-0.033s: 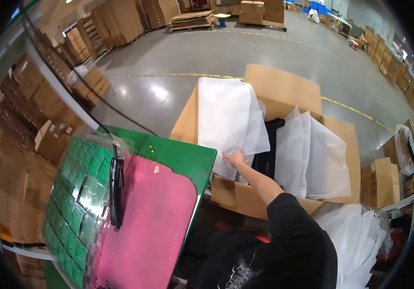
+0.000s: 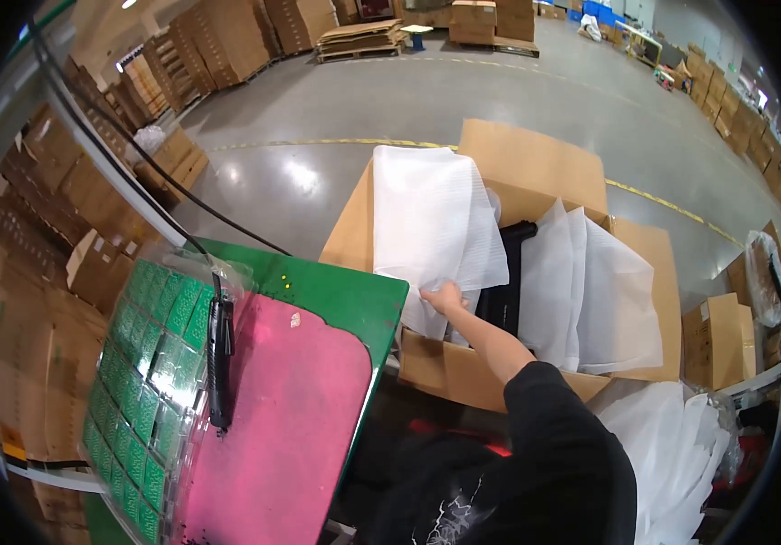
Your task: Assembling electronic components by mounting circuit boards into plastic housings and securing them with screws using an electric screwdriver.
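Note:
My right hand (image 2: 445,298) reaches into an open cardboard box (image 2: 449,371) from its near side. Its thumb and fingers close on the lower edge of a white foam sheet (image 2: 427,213), which stands up at the left of the box. Right beside that sheet is a long black object (image 2: 510,272), partly covered, its kind unclear. More white foam sleeves (image 2: 581,291) stand in the right half of the box; what they hold, if anything, is hidden. My left hand is out of view.
Left of the box is a green table (image 2: 354,291) with a pink mat (image 2: 291,409). A black corded tool (image 2: 219,363) like an electric screwdriver hangs beside clear trays of green circuit boards (image 2: 141,391). Loose white foam sheets (image 2: 663,445) lie at the right, near a small carton (image 2: 717,345).
The black cable at the upper left has swung slightly. My right hand and the foam sheet show no visible movement.

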A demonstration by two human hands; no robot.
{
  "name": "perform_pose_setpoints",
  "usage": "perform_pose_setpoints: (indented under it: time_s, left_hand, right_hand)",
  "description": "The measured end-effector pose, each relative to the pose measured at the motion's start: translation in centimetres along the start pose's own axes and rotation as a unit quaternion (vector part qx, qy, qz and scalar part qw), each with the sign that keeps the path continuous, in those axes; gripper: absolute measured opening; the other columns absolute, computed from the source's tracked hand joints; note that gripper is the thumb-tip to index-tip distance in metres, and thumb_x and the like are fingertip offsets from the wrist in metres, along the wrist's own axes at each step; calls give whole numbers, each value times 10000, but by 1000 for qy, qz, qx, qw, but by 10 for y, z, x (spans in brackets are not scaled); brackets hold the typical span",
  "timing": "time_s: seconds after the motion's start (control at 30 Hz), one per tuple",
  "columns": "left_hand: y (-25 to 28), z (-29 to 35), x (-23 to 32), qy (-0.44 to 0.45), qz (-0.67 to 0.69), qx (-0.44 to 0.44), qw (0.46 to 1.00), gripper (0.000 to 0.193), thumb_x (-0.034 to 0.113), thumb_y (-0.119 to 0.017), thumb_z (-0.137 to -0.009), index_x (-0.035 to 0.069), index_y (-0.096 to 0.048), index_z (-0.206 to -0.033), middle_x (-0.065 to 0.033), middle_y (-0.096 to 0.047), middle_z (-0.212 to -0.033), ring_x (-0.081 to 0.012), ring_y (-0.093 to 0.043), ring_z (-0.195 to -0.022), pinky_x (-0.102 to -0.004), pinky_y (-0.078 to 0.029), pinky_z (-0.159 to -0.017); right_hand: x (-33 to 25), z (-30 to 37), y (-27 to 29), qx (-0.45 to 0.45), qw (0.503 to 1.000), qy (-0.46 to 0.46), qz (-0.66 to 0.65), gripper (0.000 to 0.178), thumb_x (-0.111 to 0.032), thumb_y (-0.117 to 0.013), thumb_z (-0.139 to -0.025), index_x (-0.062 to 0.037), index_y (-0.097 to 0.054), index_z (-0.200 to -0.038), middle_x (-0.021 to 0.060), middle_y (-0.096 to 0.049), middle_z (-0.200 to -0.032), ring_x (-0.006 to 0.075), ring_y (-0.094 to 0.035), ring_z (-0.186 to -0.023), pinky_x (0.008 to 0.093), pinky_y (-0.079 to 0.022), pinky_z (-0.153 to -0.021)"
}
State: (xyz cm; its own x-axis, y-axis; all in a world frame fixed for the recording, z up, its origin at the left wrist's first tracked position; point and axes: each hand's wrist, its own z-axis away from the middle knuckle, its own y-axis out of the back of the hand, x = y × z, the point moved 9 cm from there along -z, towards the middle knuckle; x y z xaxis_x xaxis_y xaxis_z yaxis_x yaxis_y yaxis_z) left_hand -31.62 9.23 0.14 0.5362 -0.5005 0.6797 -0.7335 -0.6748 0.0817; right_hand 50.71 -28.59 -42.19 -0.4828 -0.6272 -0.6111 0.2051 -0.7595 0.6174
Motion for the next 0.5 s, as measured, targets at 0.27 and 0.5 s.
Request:
perform_pose_setpoints:
  time_s: [0.27, 0.5]
  left_hand:
    - [20, -16, -30, 19, 70, 25, 997, 308, 166, -591, -943, -49, -592, -1163, -199, -613, -1130, -280, -593, -990, -379, -477, -835]
    - [8, -31, -55, 50, 155, 21, 986, 326, 164, -593, -938, -40, -580, -1193, -193, -600, -1168, -277, -587, -1013, -382, -475, -842]
  right_hand:
    - [-3, 7, -10, 13, 993, -15, 118, 764, -639, -602, -783, -80, -565, -1302, 212, -562, -1329, 328, -512, -1269, 504, -238, -1091]
    - [27, 4, 4, 65, 993, 43, 87, 524, -461, -583, -844, -30, -676, -1127, 215, -678, -1115, 285, -633, -1104, 477, -350, -1022]
